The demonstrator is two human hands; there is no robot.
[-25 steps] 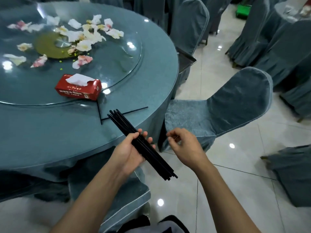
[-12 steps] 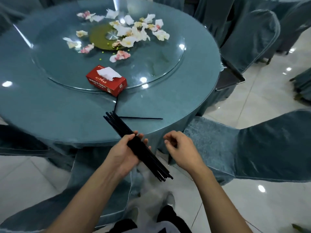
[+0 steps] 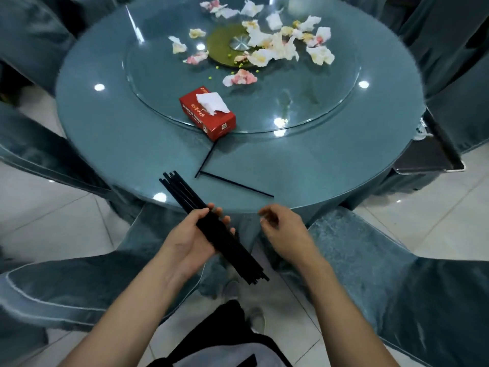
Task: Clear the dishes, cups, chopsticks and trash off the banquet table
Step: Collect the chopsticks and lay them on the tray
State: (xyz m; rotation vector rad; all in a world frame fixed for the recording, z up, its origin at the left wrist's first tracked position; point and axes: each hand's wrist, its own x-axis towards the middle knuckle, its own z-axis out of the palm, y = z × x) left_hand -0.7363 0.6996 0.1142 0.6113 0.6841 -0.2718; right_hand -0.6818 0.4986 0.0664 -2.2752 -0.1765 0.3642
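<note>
Here the left hand (image 3: 190,242) grips a bundle (image 3: 211,226) of chopsticks. The right hand (image 3: 283,229) hovers empty, loosely curled. Next, likely, it takes the two sticks (image 3: 235,184) on the near surface (image 3: 127,144).

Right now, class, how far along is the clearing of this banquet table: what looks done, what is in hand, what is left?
Done: no dishes or cups show on the table. In hand: the left hand grips a bundle of black chopsticks; the right hand holds nothing. Left: two loose chopsticks near the table's edge, the red tissue box, and crumpled napkins on the glass turntable.
</note>
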